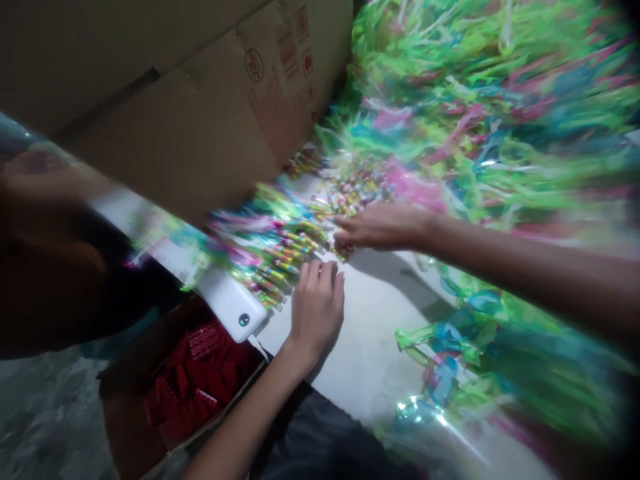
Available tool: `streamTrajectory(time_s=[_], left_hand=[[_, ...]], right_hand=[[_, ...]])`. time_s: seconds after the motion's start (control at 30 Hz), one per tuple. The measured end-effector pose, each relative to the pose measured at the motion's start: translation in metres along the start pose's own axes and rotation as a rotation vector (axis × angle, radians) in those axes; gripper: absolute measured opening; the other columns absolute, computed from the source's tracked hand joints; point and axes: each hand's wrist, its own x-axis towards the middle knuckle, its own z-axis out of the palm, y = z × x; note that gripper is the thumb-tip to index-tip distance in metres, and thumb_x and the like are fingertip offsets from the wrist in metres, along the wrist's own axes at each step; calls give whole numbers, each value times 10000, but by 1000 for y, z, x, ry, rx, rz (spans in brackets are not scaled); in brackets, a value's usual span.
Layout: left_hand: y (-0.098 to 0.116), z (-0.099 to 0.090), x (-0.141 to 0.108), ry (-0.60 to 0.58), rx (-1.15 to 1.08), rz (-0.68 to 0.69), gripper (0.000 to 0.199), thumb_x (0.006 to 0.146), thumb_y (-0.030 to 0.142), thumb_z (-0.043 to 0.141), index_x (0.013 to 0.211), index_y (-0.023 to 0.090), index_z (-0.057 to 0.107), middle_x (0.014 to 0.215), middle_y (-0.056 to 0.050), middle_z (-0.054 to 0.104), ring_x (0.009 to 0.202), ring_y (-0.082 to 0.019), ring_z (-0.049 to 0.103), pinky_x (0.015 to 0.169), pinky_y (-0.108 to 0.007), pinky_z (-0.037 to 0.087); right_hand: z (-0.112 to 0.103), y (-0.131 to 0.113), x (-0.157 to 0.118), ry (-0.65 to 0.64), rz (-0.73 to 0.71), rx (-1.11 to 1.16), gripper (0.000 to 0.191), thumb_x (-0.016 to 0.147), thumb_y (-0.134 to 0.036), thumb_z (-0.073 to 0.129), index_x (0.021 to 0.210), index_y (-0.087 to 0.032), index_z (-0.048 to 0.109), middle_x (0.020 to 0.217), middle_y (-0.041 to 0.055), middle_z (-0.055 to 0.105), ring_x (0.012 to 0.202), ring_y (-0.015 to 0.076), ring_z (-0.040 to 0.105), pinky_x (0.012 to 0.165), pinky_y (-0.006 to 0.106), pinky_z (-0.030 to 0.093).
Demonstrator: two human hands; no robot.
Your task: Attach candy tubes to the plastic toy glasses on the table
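My left hand (319,300) rests on the white tabletop (370,313), fingers curled and pressed together beside a row of slim clear tubes (295,250) filled with small multicoloured pieces. Whatever may be under its fingers is hidden. My right hand (373,225) reaches in from the right, its fingers bent together at the near edge of a heap of small colourful pieces (357,183). Motion blur hides what its fingertips hold, if anything. Bright green, pink and blue plastic strips extend from the tubes' far ends.
A large heap of green, pink and blue plastic strips (500,133) covers the right side. A cardboard box (210,133) stands behind. A white power bank (233,303) with a cable lies front left, above a box of red pieces (200,380). Another person's hand (43,177) is at left.
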Motion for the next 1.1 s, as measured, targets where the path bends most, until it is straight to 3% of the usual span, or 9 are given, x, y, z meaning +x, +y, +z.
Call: streamTrajectory(time_s=[0.23, 0.33, 0.47, 0.6, 0.67, 0.87, 1.0, 1.1], left_hand=[[2, 13, 16, 23, 88, -20, 131, 1078, 281, 587, 1105, 171, 652, 1079, -75, 691, 1037, -226, 657, 863, -323, 530], [1, 16, 18, 46, 96, -1, 135, 1081, 292, 588, 1078, 172, 650, 1071, -74, 691, 1034, -223, 664, 859, -319, 525], [0, 19, 19, 50, 98, 24, 148, 1090, 285, 567, 1049, 175, 658, 1055, -73, 708, 1035, -228, 675, 864, -331, 530], [-2, 15, 14, 46, 75, 31, 120, 1081, 253, 576, 1059, 174, 665, 1055, -71, 715, 1017, -227, 687, 855, -328, 535], [-5, 9, 7, 59, 63, 35, 105, 1071, 241, 594, 1112, 177, 667, 1067, -70, 714, 1015, -226, 690, 857, -325, 538], [-9, -5, -19, 73, 63, 130, 164, 1078, 200, 552, 1209, 190, 649, 1055, -72, 697, 1005, -217, 683, 858, -323, 548], [-7, -4, -26, 58, 88, 135, 196, 1078, 192, 534, 1247, 182, 634, 1046, -78, 695, 1000, -228, 685, 886, -352, 575], [-6, -1, -23, 39, 135, 109, 281, 1087, 218, 523, 1351, 163, 601, 1088, -97, 704, 1030, -242, 699, 881, -352, 590]], right_hand=[[12, -13, -40, 6, 129, 102, 240, 1086, -142, 510, 1208, -103, 713, 1337, 160, 663, 561, 102, 384, 544, 353, 223], [12, -26, -60, 19, 250, 176, 248, 984, -142, 606, 1221, -103, 668, 1296, 182, 663, 630, 144, 541, 552, 337, 249], [7, -42, -72, 59, 433, 304, 334, 927, -185, 632, 1254, -118, 618, 1300, 203, 689, 923, 274, 711, 648, 321, 373], [3, -51, -66, 101, 608, 432, 206, 997, -198, 557, 1187, -147, 619, 1070, 154, 768, 967, 293, 736, 704, 313, 414], [2, -54, -59, 119, 673, 489, 179, 1044, -243, 532, 1166, -154, 628, 1077, 150, 777, 966, 281, 743, 704, 304, 421], [10, -74, -23, 109, 798, 549, 370, 1082, -369, 544, 1357, -129, 604, 1095, 162, 803, 993, 321, 760, 659, 314, 393], [16, -95, -4, 80, 803, 558, 404, 1026, -259, 599, 1393, -92, 575, 1124, 177, 801, 1006, 328, 764, 697, 336, 419], [15, -107, -6, 48, 824, 575, 414, 999, -218, 617, 1374, -50, 570, 1066, 199, 798, 981, 342, 770, 703, 345, 427]])
